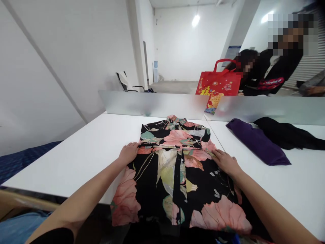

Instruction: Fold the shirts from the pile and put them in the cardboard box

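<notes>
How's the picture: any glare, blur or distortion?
In the head view: the hanging lamp flares white; the floral garment looks fairly sharp; the frosted divider blurs what's behind it; pixel blocks cover part of the upper right; the right-hand pillar leans, probably lens distortion.

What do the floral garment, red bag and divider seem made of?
Floral garment: likely thin fabric, matte; soft creases, little shine. Red bag: perhaps coated nonwoven, smooth; its printed side looks flat. Divider: likely frosted glass or acrylic, satin; blurred tints show through.
</notes>
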The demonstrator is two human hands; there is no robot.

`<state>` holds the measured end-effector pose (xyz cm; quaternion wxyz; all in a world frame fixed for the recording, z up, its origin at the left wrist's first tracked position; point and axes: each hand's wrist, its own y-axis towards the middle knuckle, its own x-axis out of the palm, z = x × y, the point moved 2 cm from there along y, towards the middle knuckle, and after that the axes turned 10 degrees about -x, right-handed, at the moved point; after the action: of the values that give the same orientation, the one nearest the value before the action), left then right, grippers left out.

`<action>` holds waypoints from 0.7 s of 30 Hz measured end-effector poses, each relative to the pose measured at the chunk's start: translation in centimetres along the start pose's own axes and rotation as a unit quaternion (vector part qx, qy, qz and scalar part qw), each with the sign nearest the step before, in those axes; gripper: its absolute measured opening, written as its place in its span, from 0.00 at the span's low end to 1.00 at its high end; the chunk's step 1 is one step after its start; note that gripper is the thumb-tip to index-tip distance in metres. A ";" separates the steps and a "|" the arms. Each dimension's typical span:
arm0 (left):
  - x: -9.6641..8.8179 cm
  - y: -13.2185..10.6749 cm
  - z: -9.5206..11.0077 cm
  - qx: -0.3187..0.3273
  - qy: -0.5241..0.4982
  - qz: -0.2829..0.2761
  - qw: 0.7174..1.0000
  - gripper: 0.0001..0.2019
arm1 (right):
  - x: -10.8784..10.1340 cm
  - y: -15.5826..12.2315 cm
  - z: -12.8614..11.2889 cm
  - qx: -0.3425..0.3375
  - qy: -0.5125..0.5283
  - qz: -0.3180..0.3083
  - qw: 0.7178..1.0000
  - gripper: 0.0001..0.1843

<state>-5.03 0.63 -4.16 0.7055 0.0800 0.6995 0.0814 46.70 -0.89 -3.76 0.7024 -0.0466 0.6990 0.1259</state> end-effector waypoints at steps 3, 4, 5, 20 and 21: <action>-1.0 1.6 0.3 0.016 -0.001 0.023 1.000 0.17 | -0.8 0.9 -0.4 0.002 0.018 0.011 1.000 0.24; -1.1 2.4 0.8 0.030 -0.005 0.040 0.999 0.17 | -1.1 1.4 -0.7 0.005 0.018 0.024 1.000 0.23; -1.0 3.2 1.5 0.051 -0.011 0.057 0.997 0.18 | -1.4 2.0 -1.3 0.002 0.014 0.035 0.999 0.23; 3.9 8.5 4.3 0.031 -0.046 -0.010 0.998 0.21 | 1.7 8.6 -3.6 -0.026 0.011 0.020 0.999 0.30; 3.5 8.3 4.3 0.025 -0.052 -0.004 0.998 0.21 | 1.5 8.3 -3.6 -0.025 0.016 0.022 0.999 0.30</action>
<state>-0.69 9.52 -5.64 0.7389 0.0989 0.6641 0.0565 41.24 6.38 -4.42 0.6868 -0.0504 0.7077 0.1578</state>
